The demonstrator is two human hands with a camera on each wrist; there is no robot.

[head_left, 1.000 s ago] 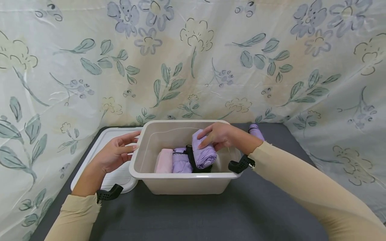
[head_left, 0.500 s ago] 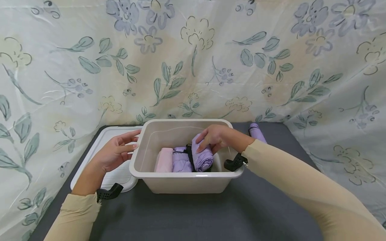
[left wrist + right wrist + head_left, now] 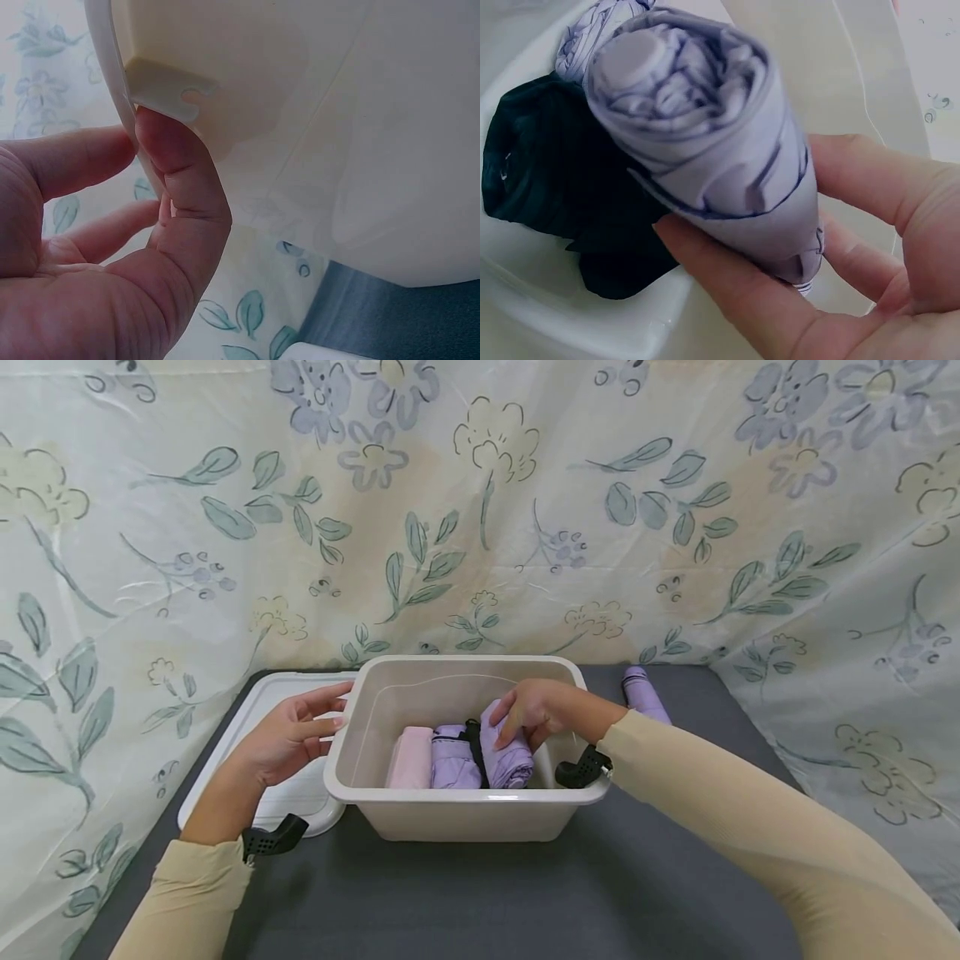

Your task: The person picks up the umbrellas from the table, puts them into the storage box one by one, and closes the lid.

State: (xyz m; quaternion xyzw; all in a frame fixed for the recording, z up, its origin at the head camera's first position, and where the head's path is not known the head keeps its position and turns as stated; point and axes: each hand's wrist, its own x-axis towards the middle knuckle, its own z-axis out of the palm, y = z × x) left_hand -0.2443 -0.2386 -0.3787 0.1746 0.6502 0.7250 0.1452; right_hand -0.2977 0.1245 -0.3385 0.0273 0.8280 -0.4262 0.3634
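My right hand (image 3: 542,713) reaches into the beige storage box (image 3: 465,820) and grips a rolled lavender umbrella (image 3: 510,762). In the right wrist view the umbrella (image 3: 705,142) shows pleated fabric and a pale round knob at its end; thumb and fingers hold it from both sides. Left of it in the box stand a black cloth bundle (image 3: 474,739), a second lavender roll (image 3: 454,764) and a pink roll (image 3: 412,758). My left hand (image 3: 288,739) holds the box's left rim. Its thumb (image 3: 180,154) is bent up under the rim, the other fingers along the outer edge.
A white lid (image 3: 300,802) lies on the dark grey table (image 3: 480,902), left of the box and partly behind my left hand. Another lavender roll (image 3: 643,693) lies at the back right. A floral curtain (image 3: 480,510) hangs behind the table.
My right hand has lowered the lavender umbrella deeper into the box, beside the black bundle, and it stands more upright. The left hand stays at the rim.
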